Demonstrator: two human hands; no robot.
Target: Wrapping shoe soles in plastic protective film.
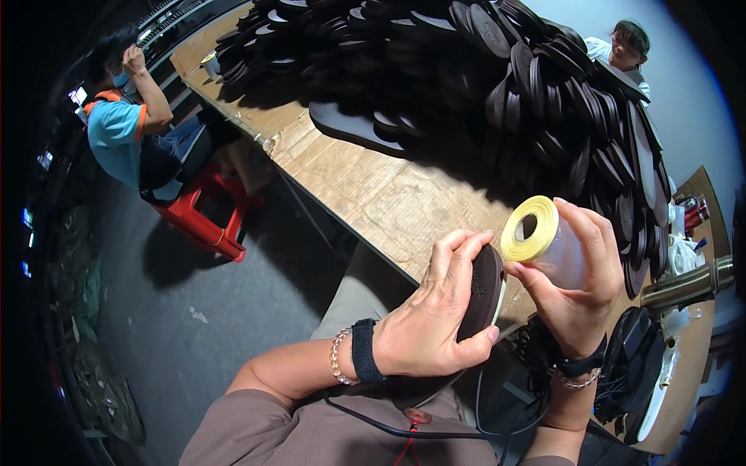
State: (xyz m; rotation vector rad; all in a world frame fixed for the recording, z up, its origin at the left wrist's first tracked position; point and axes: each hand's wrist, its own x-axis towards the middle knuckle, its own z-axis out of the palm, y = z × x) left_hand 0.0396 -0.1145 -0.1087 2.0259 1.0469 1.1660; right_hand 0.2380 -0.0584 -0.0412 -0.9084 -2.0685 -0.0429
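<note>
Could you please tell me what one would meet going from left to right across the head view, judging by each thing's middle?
Red stool → left hand → dark sole → yellow-ended roll → right hand → metal cylinder.

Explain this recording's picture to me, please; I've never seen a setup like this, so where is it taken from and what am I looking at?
There is no machine here: a person works bare-handed. A wide fisheye camera on their head looks down, so straight edges bend near the rim. The left hand holds a dark, sole-shaped piece with a pale edge. The right hand grips a roll with a yellow end. On the table lies a large heap of dark, sole-shaped pieces. At the picture's left, another person sits on a red stool.
</note>
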